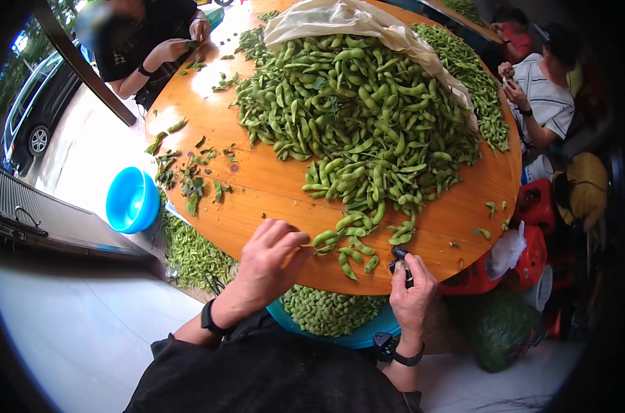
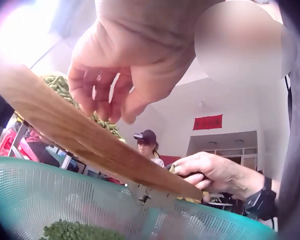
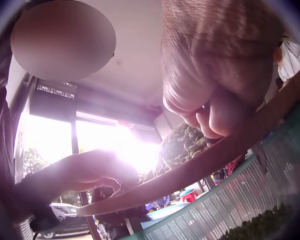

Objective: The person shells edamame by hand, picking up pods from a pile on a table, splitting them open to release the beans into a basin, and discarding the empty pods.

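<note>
The left hand point(image 1: 267, 258) is pinching a green pod point(image 1: 324, 238) at the near edge of the round wooden surface point(image 1: 257, 186), while the right hand point(image 1: 412, 289) is gripping a small dark tool point(image 1: 400, 261). The pod is looking plump, curved and fuzzy; it is likely light and firm yet bruisable, so pinching its stem end should be suiting best.

A round wooden bench point(image 1: 271, 186) carries a big heap of pods point(image 1: 353, 110) across its middle and far side. At the near edge, the left hand point(image 1: 271, 258) pinches a pod point(image 1: 324, 238) among a few loose ones. The right hand point(image 1: 412, 286), just beside, grips dark scissors point(image 1: 402, 261). Below the near edge sits a teal basket point(image 1: 353, 336) of trimmed pods. A blue bowl point(image 1: 132, 199) stands off the left edge.
</note>
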The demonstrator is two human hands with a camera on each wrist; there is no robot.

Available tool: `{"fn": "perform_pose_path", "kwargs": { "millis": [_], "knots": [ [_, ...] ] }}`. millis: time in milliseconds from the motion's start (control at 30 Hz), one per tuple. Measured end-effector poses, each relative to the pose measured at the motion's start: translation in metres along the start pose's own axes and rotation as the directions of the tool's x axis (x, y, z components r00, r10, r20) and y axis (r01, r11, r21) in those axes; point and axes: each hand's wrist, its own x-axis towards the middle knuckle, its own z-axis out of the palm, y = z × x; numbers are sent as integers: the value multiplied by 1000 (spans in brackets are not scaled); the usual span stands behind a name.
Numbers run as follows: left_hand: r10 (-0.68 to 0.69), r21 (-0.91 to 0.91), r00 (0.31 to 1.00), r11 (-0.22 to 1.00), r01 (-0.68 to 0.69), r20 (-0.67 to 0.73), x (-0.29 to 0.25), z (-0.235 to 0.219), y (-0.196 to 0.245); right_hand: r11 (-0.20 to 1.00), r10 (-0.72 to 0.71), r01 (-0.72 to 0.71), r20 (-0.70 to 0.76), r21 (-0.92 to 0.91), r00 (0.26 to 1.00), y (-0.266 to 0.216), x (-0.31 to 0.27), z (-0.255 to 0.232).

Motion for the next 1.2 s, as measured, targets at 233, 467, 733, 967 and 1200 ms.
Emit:
{"fn": "perform_pose_path", "kwargs": {
  "millis": [233,467,733,967,1200],
  "knots": [
    [15,244,995,969,-39,98,17,26,-3,1000,-13,12,-13,-28,1000,4,-3,-1],
    [-115,-377,993,919,115,24,21,7,11,974,107,-110,26,196,994,-15,-12,2],
    [51,-684,902,671,288,429,11,29,37,806,208,-327,282,493,937,-37,-22,-6],
    [18,-525,968,843,120,250,1,49,50,320,229,-570,521,757,822,-25,-25,-16],
    [-13,-480,963,865,147,270,4,48,57,242,204,-633,599,735,774,-18,-23,-18]
  ]
}}
